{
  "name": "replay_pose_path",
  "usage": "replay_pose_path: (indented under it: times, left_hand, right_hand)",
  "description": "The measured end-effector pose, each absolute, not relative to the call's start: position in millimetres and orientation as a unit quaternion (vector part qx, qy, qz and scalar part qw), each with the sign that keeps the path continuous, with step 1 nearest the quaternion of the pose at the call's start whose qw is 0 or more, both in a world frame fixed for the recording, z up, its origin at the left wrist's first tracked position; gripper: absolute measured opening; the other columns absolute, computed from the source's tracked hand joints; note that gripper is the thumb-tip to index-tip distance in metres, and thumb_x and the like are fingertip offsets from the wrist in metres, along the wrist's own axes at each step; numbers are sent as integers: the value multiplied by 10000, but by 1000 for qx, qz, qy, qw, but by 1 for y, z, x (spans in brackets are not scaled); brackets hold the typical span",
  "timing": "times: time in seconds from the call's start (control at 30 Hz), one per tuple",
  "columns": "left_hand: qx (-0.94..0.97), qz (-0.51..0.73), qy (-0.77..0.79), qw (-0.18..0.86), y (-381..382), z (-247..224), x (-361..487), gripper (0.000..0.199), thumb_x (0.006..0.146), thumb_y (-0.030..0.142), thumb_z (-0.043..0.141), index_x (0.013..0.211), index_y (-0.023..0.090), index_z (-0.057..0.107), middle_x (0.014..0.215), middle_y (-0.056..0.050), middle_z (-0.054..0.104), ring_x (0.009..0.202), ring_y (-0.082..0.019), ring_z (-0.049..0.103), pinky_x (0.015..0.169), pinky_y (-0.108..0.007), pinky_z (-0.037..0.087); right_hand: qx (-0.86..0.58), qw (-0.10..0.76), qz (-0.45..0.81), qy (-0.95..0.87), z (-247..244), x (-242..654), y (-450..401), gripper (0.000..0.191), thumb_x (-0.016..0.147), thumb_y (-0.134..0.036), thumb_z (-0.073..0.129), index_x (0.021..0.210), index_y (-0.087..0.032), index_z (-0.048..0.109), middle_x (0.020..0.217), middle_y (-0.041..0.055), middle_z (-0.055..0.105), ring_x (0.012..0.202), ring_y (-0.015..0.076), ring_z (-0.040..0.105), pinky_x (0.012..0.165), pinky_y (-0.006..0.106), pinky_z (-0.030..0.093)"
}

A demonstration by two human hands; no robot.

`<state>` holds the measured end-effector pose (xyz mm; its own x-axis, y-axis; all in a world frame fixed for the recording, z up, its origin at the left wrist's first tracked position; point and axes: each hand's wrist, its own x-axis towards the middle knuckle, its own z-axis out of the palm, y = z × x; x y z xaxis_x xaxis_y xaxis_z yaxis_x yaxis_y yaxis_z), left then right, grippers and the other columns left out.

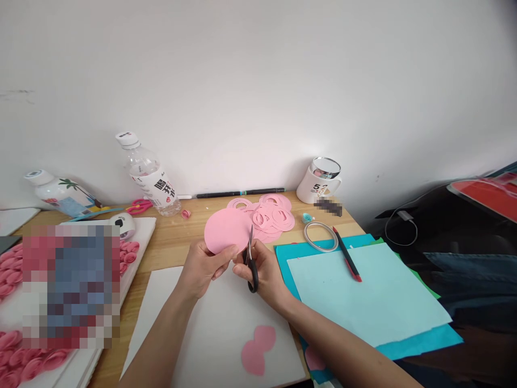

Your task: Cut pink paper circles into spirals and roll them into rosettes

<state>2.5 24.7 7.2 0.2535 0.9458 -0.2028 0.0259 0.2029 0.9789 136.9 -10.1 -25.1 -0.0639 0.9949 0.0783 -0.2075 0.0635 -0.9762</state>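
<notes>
Between the thumb and fingers of my left hand [208, 267] is a round pink paper disc [226, 229], held up over the table. My right hand [262, 269] has its fingers in the black handles of a pair of scissors [252, 269]. The blades point up at the disc's right edge; I cannot tell whether they are cutting into it. Behind the disc lies a heap of pink paper rings and spirals [274, 215]. Below my hands, two pink paper pieces [258, 350] rest on a white sheet [210, 334].
Left stands a white board [149, 226] with pink paper roses [129, 253]. At the back are a clear bottle [155, 183], a second bottle [60, 194], pink scissors [139, 206] and a mug [317, 186]. Right, a tape roll [321, 249] and pen [348, 256] lie on blue paper sheets [363, 302].
</notes>
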Motion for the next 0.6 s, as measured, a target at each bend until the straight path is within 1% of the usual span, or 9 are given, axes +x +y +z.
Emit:
replay_pose_path:
  times: [0.1,0.27,0.37,0.47,0.6]
  left_hand:
    - [508,378,480,607,25,7,2,352,661,288,658,448,161,408,348,81,297,355,-33,246,383,-215,178]
    - [504,382,483,605,25,11,1,331,644,283,666,458,160,421,362,82,295,361,-33,242,386,-217,170]
    - [502,386,486,602,25,11,1,332,641,281,665,457,160,416,364,81,299,363,-32,240,390,-218,164]
    - [501,390,487,600,25,10,1,331,640,284,664,461,159,415,366,81,299,365,-33,243,394,-217,165]
    - [500,394,489,596,25,10,0,347,637,284,665,461,162,393,374,82,295,372,-32,242,399,-216,168]
  right_hand:
    - [-407,553,528,-499,-24,139,-9,348,651,-393,708,731,-197,432,665,-31,491,594,103,435,559,238,354]
    - [-411,542,536,-500,-26,140,-9,347,662,-415,691,741,-202,429,661,-29,486,597,110,439,553,242,363]
    - [-402,543,556,-484,-28,139,-9,345,664,-401,693,769,-206,429,649,-33,481,585,107,435,523,232,354]
    - [-396,541,572,-472,-29,139,-9,339,666,-379,697,803,-206,439,614,-50,458,544,92,397,482,215,317]
    - [-401,538,577,-466,-27,139,-10,331,664,-380,694,801,-204,449,576,-59,450,511,85,380,464,212,303]
